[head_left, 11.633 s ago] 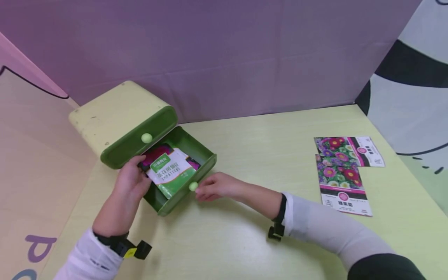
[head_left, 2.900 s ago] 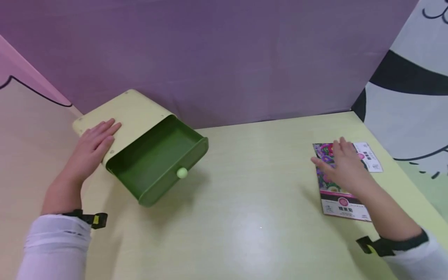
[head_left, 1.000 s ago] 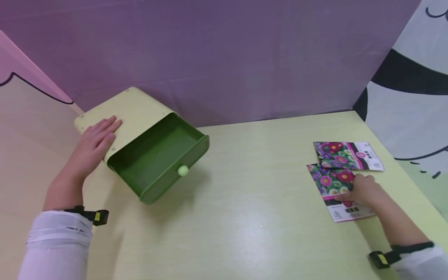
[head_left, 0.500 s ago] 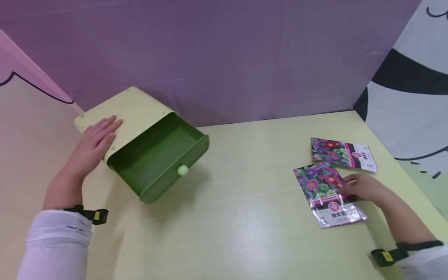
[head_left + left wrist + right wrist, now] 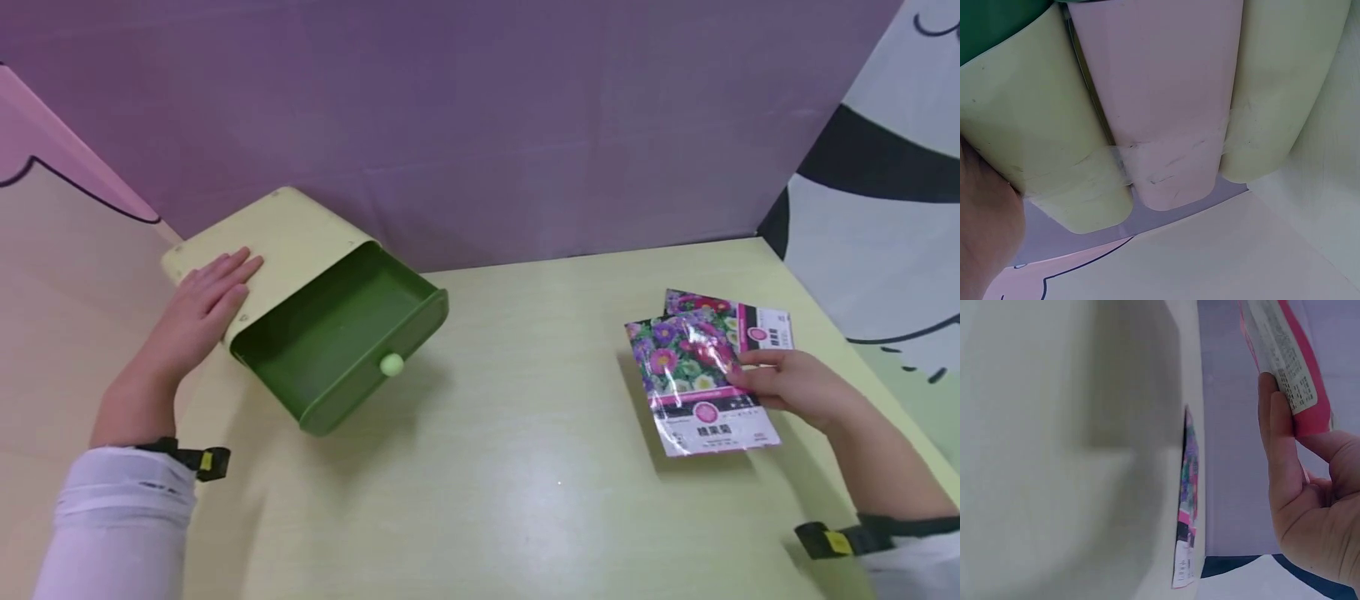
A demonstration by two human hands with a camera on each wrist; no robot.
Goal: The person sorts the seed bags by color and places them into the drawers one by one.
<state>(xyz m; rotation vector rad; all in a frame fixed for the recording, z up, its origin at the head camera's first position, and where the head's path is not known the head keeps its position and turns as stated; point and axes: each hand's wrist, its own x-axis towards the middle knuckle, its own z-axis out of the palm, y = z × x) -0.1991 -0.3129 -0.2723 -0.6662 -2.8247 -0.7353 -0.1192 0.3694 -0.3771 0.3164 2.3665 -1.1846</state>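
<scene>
In the head view, my right hand [image 5: 806,387] pinches a flower seed packet [image 5: 678,392] at its right edge, thumb on the printed front. The right wrist view shows the packet's pale back [image 5: 1297,369] with fingers [image 5: 1279,434] behind it, raised over the table. A second seed packet [image 5: 776,321] with the same kind of print lies on the table, partly covered by the held one. At left, my left hand [image 5: 197,312] rests with straight fingers on top of a cream drawer cabinet [image 5: 292,229]. Its top green drawer [image 5: 352,387] stands pulled out.
A pale green round knob [image 5: 392,365] juts from the drawer front. The left wrist view shows the cabinet's stacked cream and pink [image 5: 1166,94] tiers. A purple backdrop [image 5: 487,142] rises behind the light wood table [image 5: 525,467], with a printed wall [image 5: 877,250] at right.
My right hand has taken hold of the nearer packet and lifted it leftward; the other packet has shifted slightly left. Earlier, a lower drawer holding packets stood out; now the top one does. Left hand stays.
</scene>
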